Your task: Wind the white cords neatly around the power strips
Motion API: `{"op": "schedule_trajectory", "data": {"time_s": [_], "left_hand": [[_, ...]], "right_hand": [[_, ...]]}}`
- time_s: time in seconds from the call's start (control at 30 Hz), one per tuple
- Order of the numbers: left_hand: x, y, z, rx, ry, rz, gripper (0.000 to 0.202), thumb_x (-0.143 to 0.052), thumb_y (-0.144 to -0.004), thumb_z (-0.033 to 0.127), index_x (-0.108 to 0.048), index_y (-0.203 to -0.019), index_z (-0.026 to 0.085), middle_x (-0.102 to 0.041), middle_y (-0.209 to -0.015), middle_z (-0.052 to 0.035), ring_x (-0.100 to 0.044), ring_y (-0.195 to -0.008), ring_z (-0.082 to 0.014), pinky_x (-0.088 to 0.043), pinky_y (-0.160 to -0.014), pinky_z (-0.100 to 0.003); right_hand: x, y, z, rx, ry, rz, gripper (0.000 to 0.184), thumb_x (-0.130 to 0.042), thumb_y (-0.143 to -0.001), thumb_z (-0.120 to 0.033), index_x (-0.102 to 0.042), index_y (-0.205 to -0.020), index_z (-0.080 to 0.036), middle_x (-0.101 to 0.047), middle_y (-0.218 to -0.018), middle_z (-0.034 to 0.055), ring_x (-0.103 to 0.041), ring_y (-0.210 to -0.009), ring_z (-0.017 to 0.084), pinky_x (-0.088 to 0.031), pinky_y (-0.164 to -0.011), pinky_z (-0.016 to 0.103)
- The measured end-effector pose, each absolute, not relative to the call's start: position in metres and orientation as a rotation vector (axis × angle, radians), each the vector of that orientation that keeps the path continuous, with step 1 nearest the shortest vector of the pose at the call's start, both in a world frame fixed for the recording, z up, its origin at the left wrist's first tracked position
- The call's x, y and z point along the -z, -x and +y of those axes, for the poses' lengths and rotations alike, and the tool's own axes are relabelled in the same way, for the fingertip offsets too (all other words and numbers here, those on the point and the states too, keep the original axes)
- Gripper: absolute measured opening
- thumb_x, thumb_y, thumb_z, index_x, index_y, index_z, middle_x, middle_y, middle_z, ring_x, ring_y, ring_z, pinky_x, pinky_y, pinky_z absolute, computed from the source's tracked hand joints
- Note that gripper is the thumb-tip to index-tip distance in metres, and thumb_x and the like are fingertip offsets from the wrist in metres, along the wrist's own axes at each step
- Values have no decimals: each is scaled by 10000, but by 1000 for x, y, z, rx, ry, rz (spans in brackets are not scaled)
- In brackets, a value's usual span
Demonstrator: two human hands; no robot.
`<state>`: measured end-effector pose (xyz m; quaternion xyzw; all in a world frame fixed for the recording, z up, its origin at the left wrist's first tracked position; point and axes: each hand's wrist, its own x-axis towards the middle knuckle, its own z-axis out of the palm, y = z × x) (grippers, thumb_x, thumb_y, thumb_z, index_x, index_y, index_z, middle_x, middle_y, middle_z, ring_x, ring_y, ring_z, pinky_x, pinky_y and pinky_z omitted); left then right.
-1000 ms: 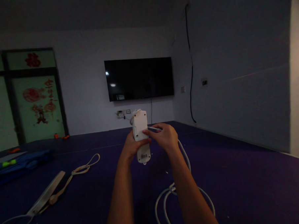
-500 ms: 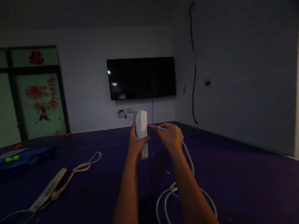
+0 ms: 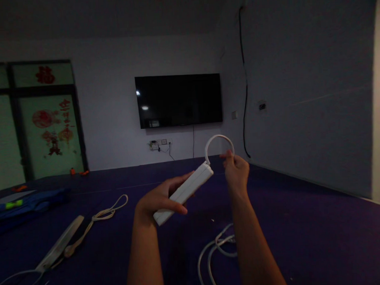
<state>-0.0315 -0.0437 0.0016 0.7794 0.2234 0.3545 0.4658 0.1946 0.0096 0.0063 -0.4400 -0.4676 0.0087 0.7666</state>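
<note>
My left hand is wrapped around a white power strip, which lies tilted with its far end up to the right. From that far end its white cord arches up in a loop. My right hand pinches the cord just right of the strip's end. More of the cord lies coiled on the purple floor between my forearms, low in the view.
A second long power strip with a beige cord lies on the floor at left. A blue bag sits at the far left. A dark television hangs on the far wall above wall sockets.
The power strip has swung from upright to a slant, its top end now pointing right. My right hand has moved right and up, pulling the cord into an arch.
</note>
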Motion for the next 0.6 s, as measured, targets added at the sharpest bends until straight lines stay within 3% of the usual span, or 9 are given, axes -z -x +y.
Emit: {"op": "schedule_trajectory", "data": {"time_s": [0.1,0.2,0.37,0.6], "left_hand": [[-1,40,-32,-895,-2024,867,834,-703,-538,153,-445,-1327,229,-625,-1119,-80,-554,-975,-223,-436,-808,-342],[6,50,-16,-856,-2082,1245,800,-681,-514,115,-493,-1287,202,-606,-1198,-65,-524,-1098,-234,-397,-913,-327],[30,67,9,-451,-2039,1737,690,-681,-463,62,-591,-1140,160,-668,-1091,-59,-609,-983,-226,-459,-774,-254],[57,77,24,-351,-2027,1851,698,-612,-463,4,-591,-1138,179,-696,-1019,-72,-653,-856,-217,-466,-609,-217]], "right_hand": [[-10,-211,3,-28,919,-914,570,-510,-723,-645,-692,-705,-105,-530,-495,17,-463,-454,125,-304,-450,240],[-12,-223,-2,-49,910,-931,465,-683,-600,-549,-694,-754,-111,-633,-597,56,-562,-522,157,-383,-490,253],[-14,-215,-7,17,942,-1165,300,-698,-613,-405,-711,-769,-150,-703,-714,86,-649,-652,202,-460,-584,286],[-19,-191,-11,70,1008,-1371,199,-686,-619,-347,-717,-724,-182,-704,-661,55,-650,-627,202,-443,-553,272]]}}
